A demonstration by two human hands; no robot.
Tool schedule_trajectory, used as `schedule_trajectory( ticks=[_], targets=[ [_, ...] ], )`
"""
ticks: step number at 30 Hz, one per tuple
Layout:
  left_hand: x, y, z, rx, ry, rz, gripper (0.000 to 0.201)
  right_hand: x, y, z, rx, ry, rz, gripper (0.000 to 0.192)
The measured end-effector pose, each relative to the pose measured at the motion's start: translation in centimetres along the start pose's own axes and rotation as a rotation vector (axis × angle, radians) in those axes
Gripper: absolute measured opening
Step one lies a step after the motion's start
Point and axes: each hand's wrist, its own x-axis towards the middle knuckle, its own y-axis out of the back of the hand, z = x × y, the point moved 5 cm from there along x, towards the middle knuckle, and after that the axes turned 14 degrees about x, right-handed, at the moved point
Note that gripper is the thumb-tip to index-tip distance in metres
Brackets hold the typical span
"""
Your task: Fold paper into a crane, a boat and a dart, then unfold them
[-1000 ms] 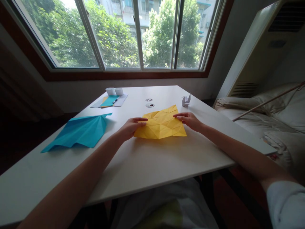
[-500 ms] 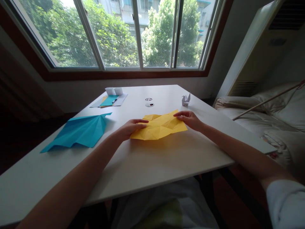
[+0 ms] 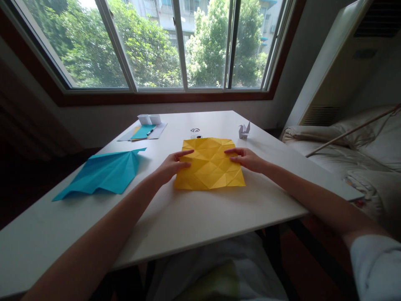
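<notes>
- Both hands lie flat and spread on the yellow sheet (image 3: 209, 164), pinning it rather than pinching it: the left hand (image 3: 171, 166) presses the left edge at about 9 o'clock, fingers (image 3: 184, 154) stretched inward, and the right hand (image 3: 247, 158) presses the right edge at about 3 o'clock.
- Head view: the sheet lies opened out and nearly flat at the middle of the white table (image 3: 200, 217), its face crossed by a grid of creases; the far corners lift a little.
- At 9 o'clock from it, well apart, lies a blue folded sheet (image 3: 105, 173); at 11 o'clock, near the far edge, a stack of papers (image 3: 144, 132) with two small white boxes (image 3: 149, 119); at 1 o'clock, a small white paper crane (image 3: 244, 130); just beyond the far edge, a round cable hole (image 3: 195, 130).
- Judging by the pose, the step in hand is smoothing the creased sheet flat between folds.
- A next fold would call for one hand to keep the paper pinned while the other lifts an edge or corner along a crease, with care that the sheet does not slide on the smooth top.
</notes>
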Motion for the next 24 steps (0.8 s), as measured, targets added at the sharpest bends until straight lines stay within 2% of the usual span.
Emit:
schedule_trajectory(
  ticks=[4, 7, 15, 24],
  targets=[
    [0.06, 0.11, -0.34, 0.114, 0.021, -0.032, 0.057, 0.18, 0.10, -0.04, -0.007, 0.054, -0.001, 0.029],
    [0.16, 0.15, -0.41, 0.151, 0.005, 0.006, 0.053, 0.19, -0.03, -0.06, 0.010, 0.069, -0.007, 0.027],
    [0.50, 0.67, -0.44, 0.055, -0.047, 0.136, 0.046, 0.38, 0.19, -0.09, 0.027, 0.102, -0.009, 0.028],
    [0.41, 0.64, -0.11, -0.008, -0.053, 0.140, 0.042, 0.05, -0.21, -0.58, 0.037, 0.128, 0.012, 0.033]
  ],
)
